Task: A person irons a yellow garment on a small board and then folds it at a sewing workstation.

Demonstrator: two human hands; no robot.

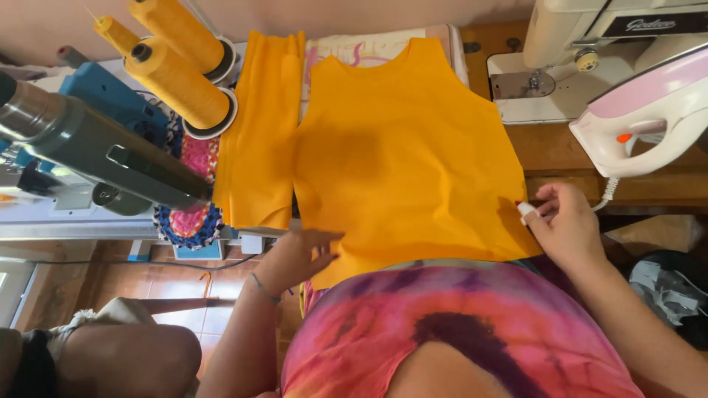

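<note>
the orange bodice piece (402, 151) lies flat in the middle of the work surface, neckline toward 12 o'clock and hem toward 6 o'clock, so its long axis runs straight away from the person. the left hand (299, 258) rests at the hem's 7 o'clock corner, fingers loosely curled with the tips on the cloth edge; whether it pinches the cloth i cannot tell. the right hand (564, 221) is at the 4 o'clock corner, thumb and forefinger nipping the side edge, a pale wrap on 1 fingertip. both hands touch the piece, 1 at each lower corner, neither nearer than the other. at 9 o'clock of it lies a folded orange strip (258, 133), just beside it. 3 yellow thread cones (177, 77) stand at 10 o'clock, an iron (649, 110) at 3 o'clock, a sewing machine (582, 51) at 1 o'clock.
</note>
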